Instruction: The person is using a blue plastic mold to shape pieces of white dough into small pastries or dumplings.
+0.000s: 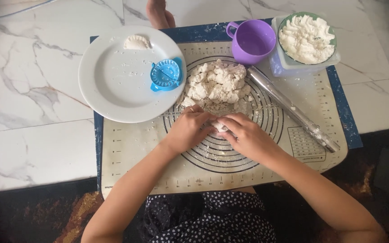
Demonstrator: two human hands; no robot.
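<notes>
Marble floor (pixel 32 148): I see it white with grey lines, under everything.
Mat (pixel 131 148): cream with a blue edge and black rings; both my hands work over the rings.
Plate (pixel 113 85): white and round, on the mat's left. One folded dumpling (pixel 137 42) and a blue dumpling press (pixel 166 75) sit on it.
Dough pile (pixel 217 85): crumbly and pale, just above my hands.
Rolling pin (pixel 293 110): lies slanted to the right of the pile.
Bowl (pixel 307 38): full of white filling, next to a purple cup (pixel 253 42).
Left hand (pixel 187 130): palm down, fingers curled onto the small dough piece (pixel 220 127).
Right hand (pixel 248 137): palm down, fingers pinching that same piece; it sits between both hands.
</notes>
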